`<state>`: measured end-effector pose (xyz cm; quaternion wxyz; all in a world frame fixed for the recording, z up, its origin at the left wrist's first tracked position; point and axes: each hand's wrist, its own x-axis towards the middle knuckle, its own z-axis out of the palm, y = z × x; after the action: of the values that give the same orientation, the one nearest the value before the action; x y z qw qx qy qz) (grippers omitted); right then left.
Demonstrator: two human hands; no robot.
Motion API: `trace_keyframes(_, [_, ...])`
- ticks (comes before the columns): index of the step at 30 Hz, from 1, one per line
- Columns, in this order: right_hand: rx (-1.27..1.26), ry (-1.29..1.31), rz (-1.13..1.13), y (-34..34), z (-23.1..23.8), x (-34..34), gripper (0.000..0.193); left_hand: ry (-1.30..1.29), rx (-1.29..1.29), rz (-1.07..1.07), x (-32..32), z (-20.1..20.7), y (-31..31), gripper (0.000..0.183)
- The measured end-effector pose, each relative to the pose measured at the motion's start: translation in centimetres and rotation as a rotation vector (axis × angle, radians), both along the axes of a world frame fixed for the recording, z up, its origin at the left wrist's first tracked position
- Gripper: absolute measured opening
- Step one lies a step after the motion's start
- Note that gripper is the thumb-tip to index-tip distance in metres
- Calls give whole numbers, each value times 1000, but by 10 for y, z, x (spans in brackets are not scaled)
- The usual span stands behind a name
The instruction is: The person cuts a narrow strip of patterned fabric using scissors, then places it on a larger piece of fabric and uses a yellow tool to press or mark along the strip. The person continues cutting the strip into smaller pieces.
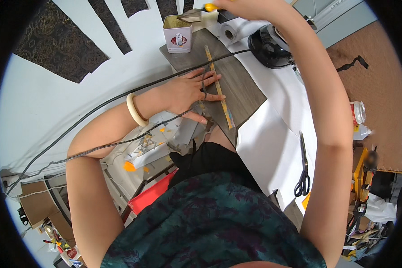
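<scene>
My left hand (187, 94) lies with fingers spread on a grey wood-grained board (241, 85). Its fingertips touch a long, narrow yellowish strip (218, 85) marked along its length. A thin dark braided cord (154, 129) passes by this hand and loops over its fingers. At the top edge, partly cut off, my right hand (250, 9) is closed around a yellow-ended object (211, 7) whose kind I cannot make out. Just below it, a flat tool with a greyish, pointed end (191, 17) reaches over the rim of an open pale tin (177, 40) with yellowish contents.
Black-handled scissors (303, 174) lie on white paper (272, 147) at the right. A white roll (231, 32) and a round black appliance (268, 48) stand at the back. A black cable (138, 88) crosses above my left arm. Scraps (149, 149) lie lower left.
</scene>
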<state>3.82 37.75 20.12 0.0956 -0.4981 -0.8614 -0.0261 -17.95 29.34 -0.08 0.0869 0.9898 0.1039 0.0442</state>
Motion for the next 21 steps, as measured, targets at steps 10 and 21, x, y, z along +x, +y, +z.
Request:
trace_keyframes(10, [-4,-416,37,103,-78,-87,27,-24,-1,-29,5,4,4,82])
trace_keyframes(21, [-78,611,-350,-171,-176,36,22,-135,25,24,13,-20,6,80])
